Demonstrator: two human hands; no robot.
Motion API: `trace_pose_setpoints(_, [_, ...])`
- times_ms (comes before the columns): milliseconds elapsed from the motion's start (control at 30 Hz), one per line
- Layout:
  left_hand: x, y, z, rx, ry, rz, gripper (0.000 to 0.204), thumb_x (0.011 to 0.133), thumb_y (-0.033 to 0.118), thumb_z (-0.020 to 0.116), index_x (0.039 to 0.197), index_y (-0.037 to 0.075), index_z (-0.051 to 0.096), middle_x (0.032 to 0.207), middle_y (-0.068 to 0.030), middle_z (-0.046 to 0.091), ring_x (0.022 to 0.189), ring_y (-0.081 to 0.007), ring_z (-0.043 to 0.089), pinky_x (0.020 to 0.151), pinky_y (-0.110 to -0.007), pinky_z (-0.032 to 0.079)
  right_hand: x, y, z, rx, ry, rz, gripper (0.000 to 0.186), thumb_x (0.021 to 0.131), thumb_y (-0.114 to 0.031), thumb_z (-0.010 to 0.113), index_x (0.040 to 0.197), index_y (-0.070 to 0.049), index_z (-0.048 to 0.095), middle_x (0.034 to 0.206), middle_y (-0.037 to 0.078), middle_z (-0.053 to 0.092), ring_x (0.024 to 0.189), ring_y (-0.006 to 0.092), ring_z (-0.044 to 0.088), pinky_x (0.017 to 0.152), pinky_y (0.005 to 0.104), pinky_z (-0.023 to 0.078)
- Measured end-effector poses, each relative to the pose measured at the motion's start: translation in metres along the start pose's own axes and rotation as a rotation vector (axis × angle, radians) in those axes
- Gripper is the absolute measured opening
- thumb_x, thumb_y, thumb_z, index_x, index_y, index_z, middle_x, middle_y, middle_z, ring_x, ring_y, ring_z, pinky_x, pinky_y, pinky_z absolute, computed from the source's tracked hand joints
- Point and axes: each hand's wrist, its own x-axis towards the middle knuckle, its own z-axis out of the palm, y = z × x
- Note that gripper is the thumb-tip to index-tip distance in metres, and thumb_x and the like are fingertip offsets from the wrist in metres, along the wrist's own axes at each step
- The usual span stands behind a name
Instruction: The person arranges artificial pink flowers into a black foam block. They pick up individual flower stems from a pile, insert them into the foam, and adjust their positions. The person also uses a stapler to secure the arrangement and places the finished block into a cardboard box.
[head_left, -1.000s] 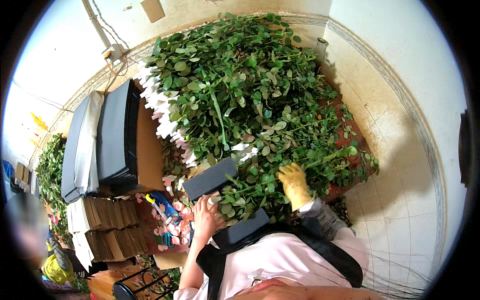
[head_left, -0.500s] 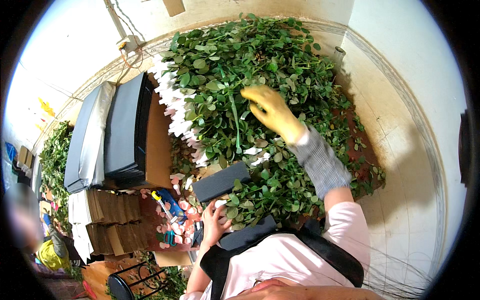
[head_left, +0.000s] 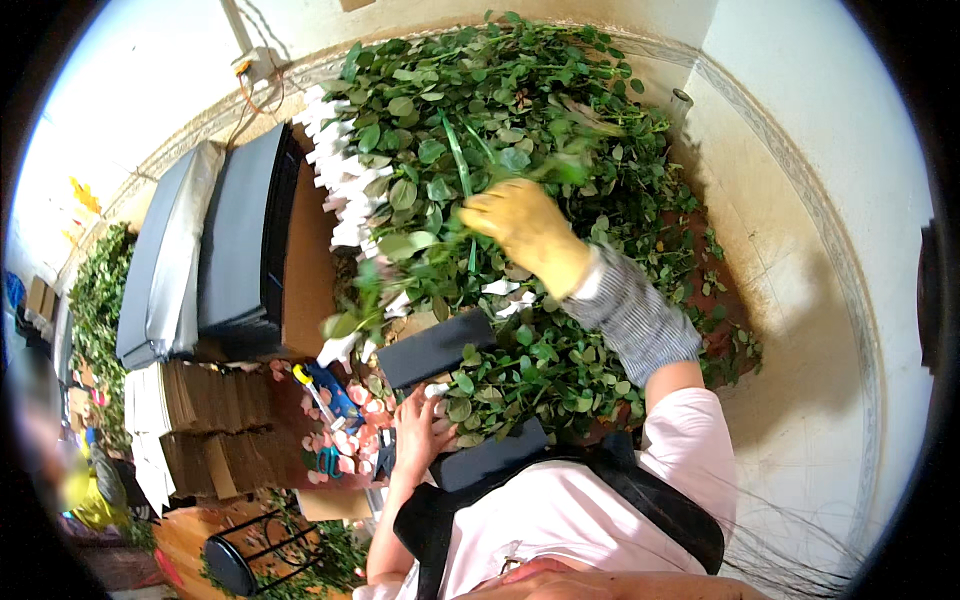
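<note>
Your gloved right hand (head_left: 520, 232) mid-frame is clamped on a leafy stem (head_left: 462, 165), probably against thorns, while your bare left hand (head_left: 418, 432) lower down lies flat and open, steadying the greenery (head_left: 520, 365).

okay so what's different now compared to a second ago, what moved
The gloved right hand went from the near edge of the leafy stem pile up and out over it, and now grips green stems there. The bare left hand stayed low by the dark holder; boxes unchanged.
</note>
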Motion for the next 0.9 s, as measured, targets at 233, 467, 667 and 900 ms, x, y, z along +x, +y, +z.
trace_pose_setpoints(233, [0.006, -0.010, 0.013, 0.093, -0.149, -0.059, 0.071, 0.066, 0.032, 0.085, 0.131, 0.015, 0.062, 0.144, -0.0195, 0.046, 0.134, -0.0371, 0.045, 0.110, -0.055, 0.035, -0.145, -0.015, -0.060, 0.617, -0.324, 0.260, 0.027, 0.084, 0.001, 0.071, 0.108, -0.012, 0.071, 0.107, 0.006, 0.075, 0.095, 0.0284, 0.070, 0.087, 0.0404, 0.056])
trace_pose_setpoints(467, [0.001, -0.004, 0.017, -0.022, -0.011, -0.001, 0.050, 0.071, 0.027, 0.080, 0.116, 0.008, 0.066, 0.117, -0.0172, 0.056, 0.114, -0.0364, 0.054, 0.103, -0.050, 0.040, -0.254, -0.087, 0.037, 0.476, -0.512, 0.587, 0.019, 0.091, -0.005, 0.062, 0.109, -0.006, 0.070, 0.112, 0.015, 0.072, 0.101, 0.0308, 0.070, 0.090, 0.0418, 0.056])
trace_pose_setpoints(667, [0.006, -0.004, 0.023, -0.072, 0.113, 0.022, 0.041, 0.069, 0.022, 0.080, 0.102, 0.003, 0.064, 0.114, -0.0175, 0.056, 0.114, -0.0382, 0.054, 0.101, -0.050, 0.041, -0.255, -0.127, 0.056, -0.082, -0.636, 0.721, 0.025, 0.073, -0.012, 0.074, 0.098, -0.009, 0.070, 0.097, 0.010, 0.073, 0.096, 0.0283, 0.070, 0.082, 0.0403, 0.057])
trace_pose_setpoints(900, [-0.003, -0.024, 0.035, -0.032, 0.137, 0.082, 0.053, 0.065, 0.014, 0.078, 0.112, -0.001, 0.060, 0.128, -0.0236, 0.051, 0.116, -0.0436, 0.050, 0.100, -0.052, 0.041, -0.236, -0.131, 0.036, 0.006, -0.800, 0.874, 0.030, 0.074, -0.021, 0.078, 0.101, -0.010, 0.073, 0.099, 0.008, 0.073, 0.102, 0.0275, 0.069, 0.094, 0.0412, 0.053])
